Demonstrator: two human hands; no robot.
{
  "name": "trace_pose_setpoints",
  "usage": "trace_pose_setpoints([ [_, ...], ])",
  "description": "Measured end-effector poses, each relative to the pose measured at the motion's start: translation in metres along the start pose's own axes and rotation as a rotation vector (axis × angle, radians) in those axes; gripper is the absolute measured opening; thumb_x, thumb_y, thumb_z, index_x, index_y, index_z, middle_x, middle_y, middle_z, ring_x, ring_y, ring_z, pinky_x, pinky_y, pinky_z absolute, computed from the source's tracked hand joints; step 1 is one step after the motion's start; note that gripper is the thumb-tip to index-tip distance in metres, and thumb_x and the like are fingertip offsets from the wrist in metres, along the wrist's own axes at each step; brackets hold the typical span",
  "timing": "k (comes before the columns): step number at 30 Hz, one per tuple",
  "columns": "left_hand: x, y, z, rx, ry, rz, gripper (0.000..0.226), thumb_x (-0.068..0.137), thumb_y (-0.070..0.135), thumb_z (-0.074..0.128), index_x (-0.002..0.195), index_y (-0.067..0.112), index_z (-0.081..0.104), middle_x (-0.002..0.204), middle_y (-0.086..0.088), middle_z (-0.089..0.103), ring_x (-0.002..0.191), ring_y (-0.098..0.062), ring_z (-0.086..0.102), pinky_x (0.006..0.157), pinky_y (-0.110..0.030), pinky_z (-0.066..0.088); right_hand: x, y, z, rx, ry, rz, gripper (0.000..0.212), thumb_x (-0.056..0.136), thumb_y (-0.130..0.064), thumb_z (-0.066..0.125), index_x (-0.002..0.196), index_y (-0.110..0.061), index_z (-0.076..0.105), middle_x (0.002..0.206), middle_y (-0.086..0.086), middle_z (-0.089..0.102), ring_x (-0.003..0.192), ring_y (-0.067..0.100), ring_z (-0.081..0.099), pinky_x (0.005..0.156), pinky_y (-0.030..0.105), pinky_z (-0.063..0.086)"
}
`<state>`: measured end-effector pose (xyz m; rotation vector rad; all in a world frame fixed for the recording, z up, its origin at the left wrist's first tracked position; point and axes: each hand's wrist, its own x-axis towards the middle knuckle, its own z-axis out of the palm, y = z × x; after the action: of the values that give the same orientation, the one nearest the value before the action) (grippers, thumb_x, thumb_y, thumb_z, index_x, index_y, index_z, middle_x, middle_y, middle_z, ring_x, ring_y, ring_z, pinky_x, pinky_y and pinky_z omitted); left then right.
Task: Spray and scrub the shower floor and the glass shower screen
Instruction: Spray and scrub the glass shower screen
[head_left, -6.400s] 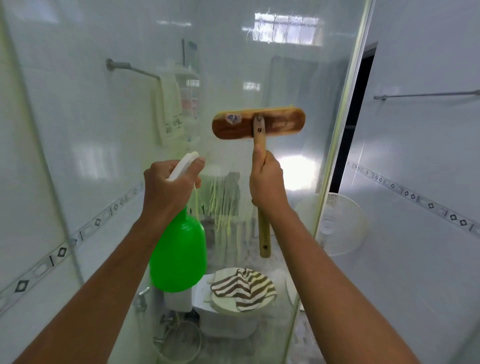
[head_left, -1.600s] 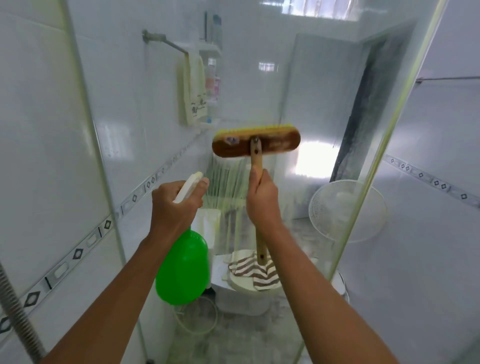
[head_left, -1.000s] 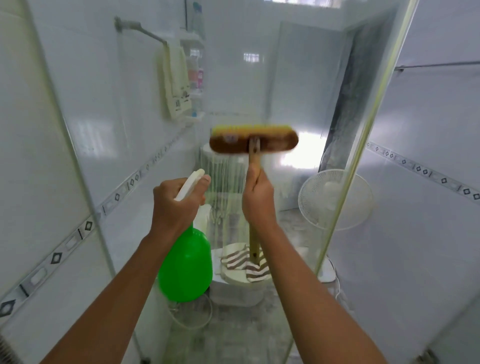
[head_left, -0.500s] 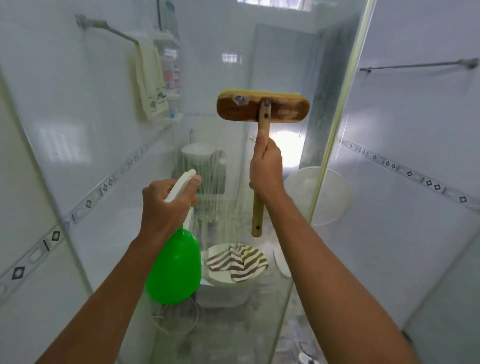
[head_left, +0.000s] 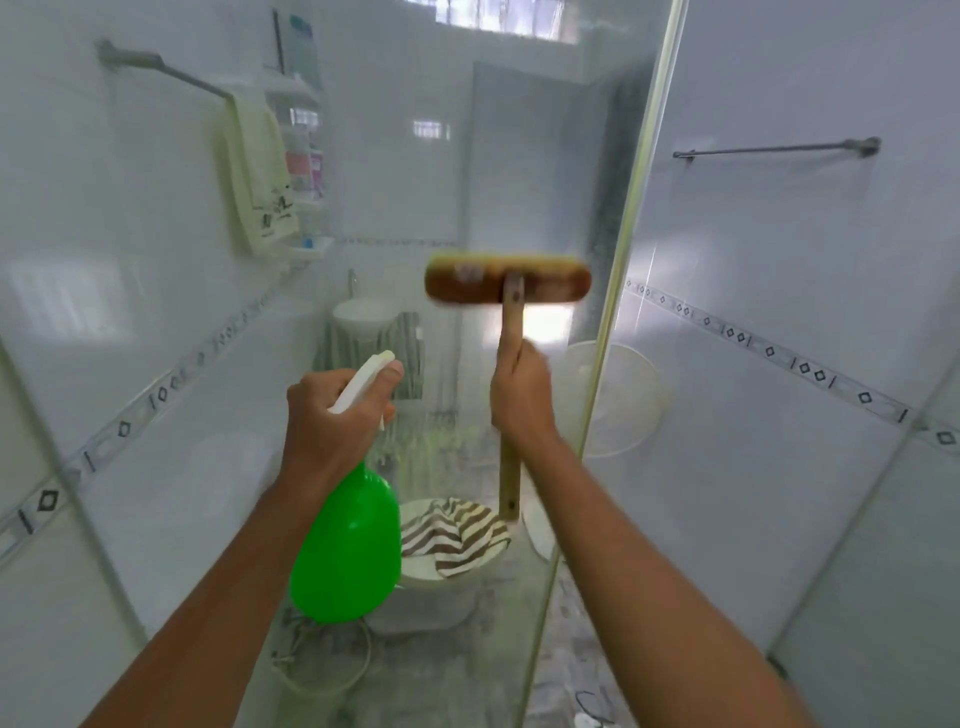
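Note:
The glass shower screen stands straight ahead, streaked with yellowish runs of cleaner in its lower middle. My right hand grips the wooden handle of a scrub brush; the brown brush head lies flat against the glass, blurred by motion. My left hand holds a green spray bottle by its white trigger head, nozzle pointing at the glass. The screen's metal edge runs down just right of the brush.
Seen through the glass: a toilet with a striped cloth on its lid, a white fan, a small basin, a hanging towel and a shelf rack. A bare towel rail crosses the tiled right wall.
The brush has come down the glass from its higher spot half a second ago. My left hand and the bottle stay about where they were.

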<state>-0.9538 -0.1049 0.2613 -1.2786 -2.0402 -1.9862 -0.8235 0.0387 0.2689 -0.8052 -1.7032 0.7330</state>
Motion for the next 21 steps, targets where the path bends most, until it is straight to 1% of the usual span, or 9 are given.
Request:
trace_pose_setpoints([
  [2,-0.001,0.002,0.006,-0.003,0.0,0.011,0.051,0.096,0.04,0.075,0.057,0.008,0.073,0.043,0.006,0.061,0.039,-0.003,0.054,0.048,-0.012,0.04,0.043,-0.039,-0.014,-0.01,0.061,-0.033,0.043,0.105,-0.045,0.028,0.073,-0.023,0.043,0.064,-0.002,0.048,0.053,0.013,0.047,0.047,0.029,0.045],
  [4,-0.001,0.005,0.01,-0.021,0.009,0.016,0.049,0.095,0.042,0.075,0.058,0.01,0.075,0.051,-0.002,0.069,0.043,-0.006,0.059,0.051,-0.018,0.046,0.053,-0.048,-0.019,-0.013,0.072,-0.056,0.042,0.105,-0.046,0.028,0.073,-0.024,0.042,0.064,-0.002,0.047,0.052,0.013,0.046,0.045,0.027,0.042],
  [8,0.001,0.007,0.013,-0.038,0.012,0.023,0.047,0.095,0.045,0.074,0.06,0.014,0.077,0.058,-0.005,0.073,0.057,-0.022,0.07,0.062,-0.031,0.054,-0.029,0.029,0.004,-0.041,-0.057,-0.04,0.04,0.105,-0.045,0.029,0.08,-0.023,0.051,0.063,-0.003,0.049,0.05,0.003,0.046,0.045,0.015,0.038],
  [10,0.001,0.007,0.012,-0.046,0.009,0.014,0.047,0.093,0.049,0.074,0.06,0.015,0.076,0.058,-0.005,0.073,0.059,-0.022,0.071,0.064,-0.031,0.055,-0.079,0.077,0.016,-0.066,-0.144,0.051,0.047,0.1,-0.057,0.026,0.091,-0.022,0.057,0.069,0.001,0.058,0.058,0.008,0.056,0.05,0.023,0.044],
  [13,0.001,0.0,0.01,0.02,-0.015,0.017,0.051,0.094,0.05,0.073,0.058,0.014,0.075,0.054,-0.006,0.07,0.048,-0.012,0.063,0.057,-0.024,0.05,-0.104,0.106,0.022,-0.136,-0.165,0.115,0.056,0.093,-0.062,0.021,0.091,-0.019,0.057,0.07,-0.003,0.057,0.062,0.004,0.056,0.058,0.027,0.039],
  [16,-0.007,-0.014,0.008,0.074,-0.076,-0.03,0.048,0.095,0.044,0.074,0.058,0.013,0.075,0.051,0.001,0.068,0.045,-0.003,0.058,0.051,-0.012,0.044,-0.071,0.056,0.013,-0.019,-0.162,0.049,0.04,0.103,-0.047,0.029,0.089,-0.021,0.056,0.068,-0.008,0.054,0.058,-0.003,0.055,0.053,0.015,0.039],
  [18,-0.015,-0.029,0.009,0.086,-0.096,-0.059,0.047,0.095,0.042,0.075,0.058,0.013,0.075,0.052,0.003,0.068,0.046,-0.002,0.059,0.053,-0.012,0.044,-0.03,0.008,0.006,0.007,-0.11,-0.018,0.035,0.107,-0.039,0.03,0.082,-0.024,0.05,0.066,-0.01,0.049,0.055,-0.007,0.053,0.048,0.01,0.037],
  [19,-0.02,-0.038,0.01,0.088,-0.096,-0.071,0.048,0.095,0.042,0.075,0.057,0.013,0.074,0.053,0.002,0.069,0.046,-0.002,0.059,0.054,-0.014,0.045,-0.007,-0.014,0.004,0.009,-0.081,-0.043,0.036,0.107,-0.04,0.029,0.079,-0.026,0.047,0.066,-0.009,0.049,0.054,-0.004,0.053,0.048,0.012,0.04],
  [21,-0.032,-0.057,0.009,0.061,-0.066,-0.121,0.049,0.095,0.04,0.075,0.054,0.014,0.071,0.052,-0.003,0.067,0.045,-0.004,0.057,0.053,-0.023,0.047,0.027,-0.051,0.002,0.006,-0.053,-0.061,0.039,0.105,-0.046,0.027,0.077,-0.026,0.045,0.066,-0.006,0.048,0.053,0.004,0.049,0.048,0.024,0.046],
])
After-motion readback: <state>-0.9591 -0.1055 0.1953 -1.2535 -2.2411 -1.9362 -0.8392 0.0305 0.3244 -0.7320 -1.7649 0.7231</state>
